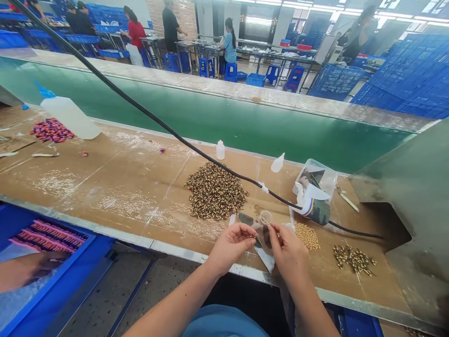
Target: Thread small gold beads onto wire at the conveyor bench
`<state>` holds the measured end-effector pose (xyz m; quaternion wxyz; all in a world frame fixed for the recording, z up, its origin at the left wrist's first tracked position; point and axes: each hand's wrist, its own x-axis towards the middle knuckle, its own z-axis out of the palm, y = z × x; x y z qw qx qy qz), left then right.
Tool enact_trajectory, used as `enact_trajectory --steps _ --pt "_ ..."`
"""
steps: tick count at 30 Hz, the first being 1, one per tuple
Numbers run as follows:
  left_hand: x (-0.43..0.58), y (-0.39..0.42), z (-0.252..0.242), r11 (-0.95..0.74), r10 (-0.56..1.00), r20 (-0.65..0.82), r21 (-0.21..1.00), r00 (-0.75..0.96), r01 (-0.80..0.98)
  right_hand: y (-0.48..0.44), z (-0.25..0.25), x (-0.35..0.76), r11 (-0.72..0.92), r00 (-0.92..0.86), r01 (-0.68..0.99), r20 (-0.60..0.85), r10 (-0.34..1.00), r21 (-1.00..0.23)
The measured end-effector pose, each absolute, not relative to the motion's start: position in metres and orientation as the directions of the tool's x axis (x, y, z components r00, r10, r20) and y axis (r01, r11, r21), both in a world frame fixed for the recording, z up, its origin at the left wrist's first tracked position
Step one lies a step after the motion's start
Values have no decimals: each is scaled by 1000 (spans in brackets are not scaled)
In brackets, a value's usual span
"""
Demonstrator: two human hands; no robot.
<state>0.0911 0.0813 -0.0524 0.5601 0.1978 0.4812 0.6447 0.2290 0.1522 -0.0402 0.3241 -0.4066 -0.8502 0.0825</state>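
Note:
My left hand (231, 248) pinches a small gold-toned piece (254, 238) between thumb and fingers. My right hand (287, 255) is close beside it, its fingertips holding a thin pale cord (264, 217) that ends in a small loop. Under both hands lies a scrap of clear film and dark fabric (261, 238). A large heap of small brown-and-gold pieces (215, 192) sits on the cardboard-covered bench (115, 180) ahead of my hands. To the right are loose tan beads (307, 235) and a smaller heap of dark-and-gold pieces (352, 260).
A black cable (175, 131) crosses the bench. Near it stand a clear box (315, 175), camouflage fabric (315, 210) and white squeeze bottles (220, 150). A green conveyor belt (210, 117) runs behind. Another person's forearm (28, 271) lies over a blue crate (49, 262) at lower left.

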Motion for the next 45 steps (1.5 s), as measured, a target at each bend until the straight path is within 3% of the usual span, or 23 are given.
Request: enact_trajectory --steps 9,14,22,32,39,45 --pt "91 79 -55 61 912 -238 884 -335 -463 157 -31 228 702 -493 637 532 689 -318" --pt "95 85 -49 120 888 -351 799 -296 -589 165 -24 229 698 -528 679 509 680 -227" --pt "97 91 -50 97 880 -359 776 -310 -624 165 -27 226 690 -563 697 445 696 -197" --pt "98 88 -54 57 893 -315 787 -321 -614 168 -34 229 652 -524 705 415 744 -279" --pt "99 89 -53 76 882 -323 815 -342 -574 159 -15 243 526 -355 682 398 846 -508" --pt "100 90 -51 71 884 -320 812 -340 -579 147 -9 243 591 -451 565 385 805 -576"
